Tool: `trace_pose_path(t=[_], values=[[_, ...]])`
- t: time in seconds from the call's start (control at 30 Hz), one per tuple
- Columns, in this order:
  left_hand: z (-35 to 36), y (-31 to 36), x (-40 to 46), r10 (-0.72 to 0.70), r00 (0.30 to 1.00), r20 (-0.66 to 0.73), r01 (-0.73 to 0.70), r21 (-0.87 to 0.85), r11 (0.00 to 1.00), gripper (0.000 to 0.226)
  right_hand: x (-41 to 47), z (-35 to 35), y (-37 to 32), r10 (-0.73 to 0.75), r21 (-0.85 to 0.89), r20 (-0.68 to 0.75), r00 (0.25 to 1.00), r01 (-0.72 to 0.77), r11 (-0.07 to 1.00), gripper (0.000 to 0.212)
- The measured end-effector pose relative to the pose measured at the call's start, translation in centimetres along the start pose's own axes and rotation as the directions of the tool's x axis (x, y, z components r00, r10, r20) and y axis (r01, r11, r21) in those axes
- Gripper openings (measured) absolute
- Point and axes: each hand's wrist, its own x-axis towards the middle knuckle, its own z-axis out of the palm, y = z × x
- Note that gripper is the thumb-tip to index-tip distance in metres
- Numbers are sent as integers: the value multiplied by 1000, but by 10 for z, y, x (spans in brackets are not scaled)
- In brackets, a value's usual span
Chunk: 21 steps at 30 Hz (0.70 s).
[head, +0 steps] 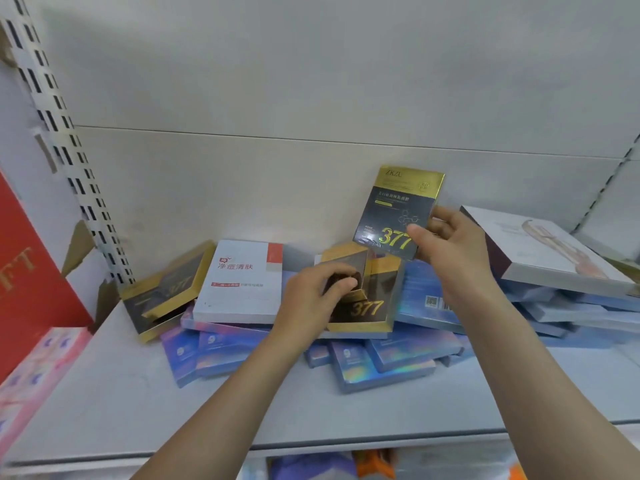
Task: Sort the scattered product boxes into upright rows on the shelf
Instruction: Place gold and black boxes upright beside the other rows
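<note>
The right hand [446,237] pinches a raised black-and-gold box [398,211]; the left hand [311,299] grips another box [360,296] on the heap. Tugging it could topple the loose pile [381,358].

Red box [24,271] cut off at left edge; holographic boxes [221,351] partly buried under pile.

Glossy foil-edged box [398,211], matt shelf [138,393]

front strip: shelf [138,403] bare near its edge, hands can pass.
mid: heap of holographic boxes [381,358] w/ black-gold boxes [363,306] on top blocks the way.
right: grey box stack [561,258] fills the corner.
left: red carton [31,271] walls that side.
above: back panel [311,81] bare, open air over heap.
</note>
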Motion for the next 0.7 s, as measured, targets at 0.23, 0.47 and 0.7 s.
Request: trace_pose_path(t=[0.23, 0.47, 0.7], values=[[-6, -1, 16, -326, 938, 114, 309, 147, 940, 72, -11, 20, 24, -29, 49, -99, 995, 34, 998, 37], [-7, 7, 25, -430, 901, 58, 400, 275, 874, 84, -21, 45, 39, -138, -42, -163, 977, 132, 990, 35], [-31, 1, 31, -386, 916, -107, 393, 43, 919, 60, -20, 53, 41, -173, 16, -192, 966, 179, 984, 38]])
